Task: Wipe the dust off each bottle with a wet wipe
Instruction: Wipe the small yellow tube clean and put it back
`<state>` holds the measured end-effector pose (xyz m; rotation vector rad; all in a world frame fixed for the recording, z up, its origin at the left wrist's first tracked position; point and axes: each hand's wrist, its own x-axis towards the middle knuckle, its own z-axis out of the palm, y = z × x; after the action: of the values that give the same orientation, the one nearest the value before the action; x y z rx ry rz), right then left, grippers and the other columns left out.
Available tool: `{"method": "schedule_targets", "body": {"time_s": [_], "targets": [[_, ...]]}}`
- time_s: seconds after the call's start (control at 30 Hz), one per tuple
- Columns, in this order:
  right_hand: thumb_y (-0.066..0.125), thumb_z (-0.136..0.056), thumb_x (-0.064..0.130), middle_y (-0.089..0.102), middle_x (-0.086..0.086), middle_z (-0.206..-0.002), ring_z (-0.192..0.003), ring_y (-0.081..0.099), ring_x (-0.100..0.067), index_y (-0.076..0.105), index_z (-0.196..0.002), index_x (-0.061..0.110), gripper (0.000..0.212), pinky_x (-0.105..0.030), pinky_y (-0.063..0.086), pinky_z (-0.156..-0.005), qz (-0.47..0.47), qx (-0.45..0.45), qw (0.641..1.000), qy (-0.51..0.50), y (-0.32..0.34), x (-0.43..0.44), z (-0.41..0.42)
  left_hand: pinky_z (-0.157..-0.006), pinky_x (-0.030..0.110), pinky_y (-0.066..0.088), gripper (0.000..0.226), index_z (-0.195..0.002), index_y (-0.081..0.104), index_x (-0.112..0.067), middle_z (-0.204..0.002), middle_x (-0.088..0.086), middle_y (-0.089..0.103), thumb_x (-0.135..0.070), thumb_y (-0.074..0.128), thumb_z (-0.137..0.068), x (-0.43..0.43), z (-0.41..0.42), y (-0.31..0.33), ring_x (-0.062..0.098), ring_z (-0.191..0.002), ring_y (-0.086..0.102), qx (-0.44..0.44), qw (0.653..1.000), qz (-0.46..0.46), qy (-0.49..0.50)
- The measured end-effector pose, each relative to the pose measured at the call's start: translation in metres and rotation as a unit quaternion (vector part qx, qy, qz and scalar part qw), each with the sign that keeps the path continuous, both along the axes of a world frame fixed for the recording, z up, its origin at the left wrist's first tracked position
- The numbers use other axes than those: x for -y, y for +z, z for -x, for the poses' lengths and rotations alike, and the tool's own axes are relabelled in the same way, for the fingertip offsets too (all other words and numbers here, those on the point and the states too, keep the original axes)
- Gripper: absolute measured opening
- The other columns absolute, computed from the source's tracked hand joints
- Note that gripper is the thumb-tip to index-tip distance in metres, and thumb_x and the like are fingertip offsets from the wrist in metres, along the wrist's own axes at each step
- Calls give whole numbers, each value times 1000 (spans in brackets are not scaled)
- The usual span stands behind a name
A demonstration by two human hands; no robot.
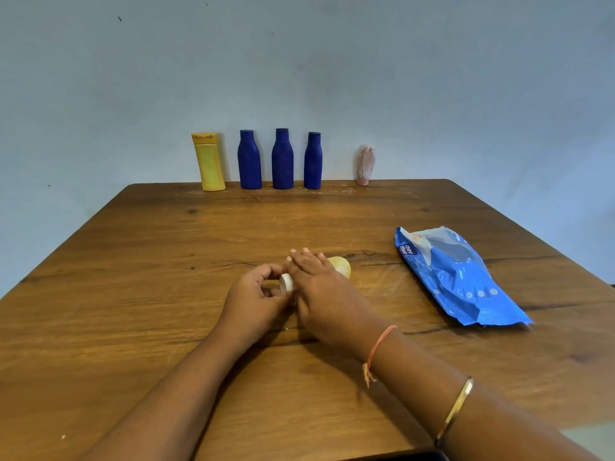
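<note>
Wiping small yellow bottle (340,266), laid on its side at frame centre on counter (166,261). Gripping its white cap (287,283) with curled fingers of left hand (256,294); pressing right hand (319,287) flat over body, fingers straight. Cannot see wipe; likely under palm. Best: pin cap firmly, roll body to reach all sides. Counted, upper centre: three blue bottles (282,161), one tall yellow bottle (210,164), one pink bottle (365,164); right of frame: one wipe pack (459,277).

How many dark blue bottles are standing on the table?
3. They stand in a row at the far edge of the table: left bottle, middle bottle, right bottle. None seems hidden.
</note>
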<state>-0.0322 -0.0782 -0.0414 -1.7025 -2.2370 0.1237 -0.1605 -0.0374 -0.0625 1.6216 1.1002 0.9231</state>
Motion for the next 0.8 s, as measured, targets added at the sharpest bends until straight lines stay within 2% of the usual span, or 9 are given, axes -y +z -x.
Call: {"method": "schedule_targets", "body": {"time_s": [0.07,0.13,0.23,0.37,0.43,0.5,0.57,0.63,0.8], "targets": [[39,-96,17,14,-1,-156,-143,5,-11,19,-146,13,54,-19,-6,-109,-8,-14,1000,1,-3,-2,-9,-65,29,52,32,-93,62,-26,-81,14,71,-1,71,-76,-1,-1,-1,24,-69,59,-1,1000,5,0],[41,-95,14,19,1,-154,-142,9,-9,24,-145,14,53,-18,-2,-112,-10,-41,999,-11,-5,-3,-18,-74,32,54,36,-95,63,-27,-91,8,72,-1,74,-73,-2,-2,-2,22,-74,64,-9,1000,2,3],[41,-94,7,28,0,-151,-140,20,-9,32,-142,12,50,-20,9,-114,4,-99,992,-74,-6,-8,-35,-66,14,52,37,-100,62,-26,-96,-7,68,-5,75,-74,-3,-2,-1,6,-71,64,-19,1000,4,9],[41,-95,7,36,1,-148,-136,31,-11,40,-138,12,44,-23,22,-111,32,-184,969,-160,-1,-14,-43,-60,9,47,38,-104,62,-27,-96,-12,66,-8,75,-74,-2,-1,1,-1,-64,61,-31,999,9,9],[43,-93,6,31,0,-150,-138,27,-12,36,-140,12,48,-24,19,-112,31,-143,977,-158,1,-14,-35,-61,12,48,37,-104,62,-26,-94,-10,67,-7,75,-74,-1,-2,1,2,-65,62,-34,999,11,13],[45,-92,8,22,0,-154,-142,15,-12,28,-144,12,54,-23,9,-113,18,-96,989,-114,1,-10,-19,-61,15,51,37,-104,63,-22,-90,-5,70,-5,75,-74,-1,-2,0,7,-67,64,-25,999,15,16],[45,-93,10,14,-1,-156,-143,7,-12,22,-146,11,57,-18,-3,-108,12,-73,995,-61,0,-3,-3,-60,17,53,34,-104,64,-21,-85,0,72,-4,73,-76,-1,-1,0,9,-65,66,-17,1000,19,12],[43,-94,9,11,-3,-156,-143,3,-12,17,-146,10,58,-16,-9,-104,-1,-43,999,-25,-2,2,5,-59,18,53,30,-103,63,-23,-83,2,72,-6,70,-79,0,1,1,10,-64,66,-20,1000,16,8],[44,-94,11,14,0,-156,-143,6,-10,20,-146,15,58,-18,-5,-108,-1,-42,998,-42,-6,-2,-12,-67,17,54,35,-104,65,-18,-85,2,73,-1,73,-75,-1,0,0,10,-71,69,2,999,40,10]]}}
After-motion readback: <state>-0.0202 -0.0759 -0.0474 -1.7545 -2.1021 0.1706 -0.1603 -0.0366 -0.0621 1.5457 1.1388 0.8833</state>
